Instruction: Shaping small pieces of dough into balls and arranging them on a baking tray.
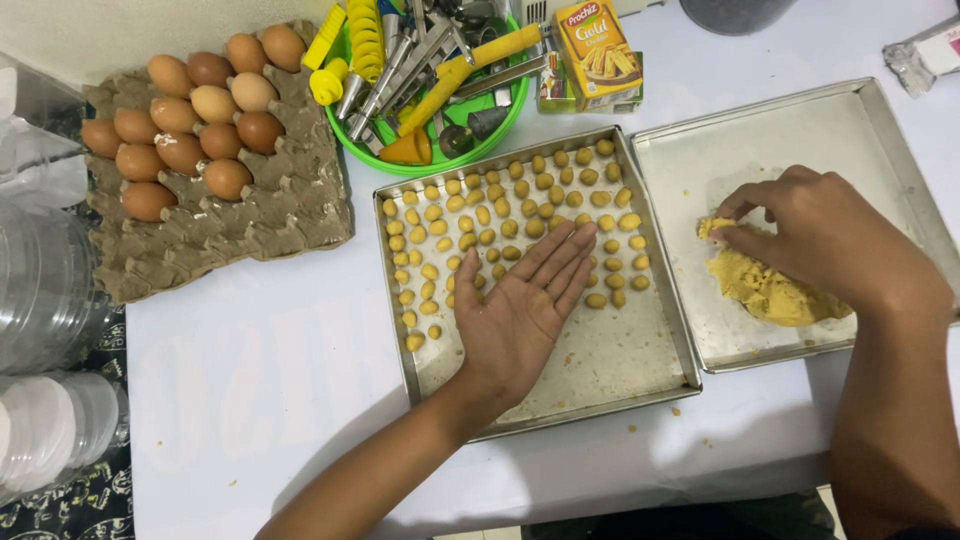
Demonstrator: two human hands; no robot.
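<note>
Small dough balls (500, 215) fill roughly the upper half of the left tray (640, 370); its lower half is bare. The left hand (520, 310) lies open, palm up, empty. The right hand (815, 235) pinches the dough lump (765, 290) in the right tray (800, 125), much dough remaining.

Two baking trays side by side on the table (250, 380), edges touching. Left tray (640, 375) holds rows of dough balls (500, 205) in its far and left part; left hand (525, 310) palm-up over its middle. Right tray (880, 130) holds a dough lump (765, 290) at its near side, right hand (825, 240) on the lump's far-left edge. Egg carton (260, 225) with eggs (190, 120) far left. Bowl of utensils (430, 75) behind the left tray, small box (597, 52) just right of the bowl. Plastic jars (40, 290) at the left edge.
</note>
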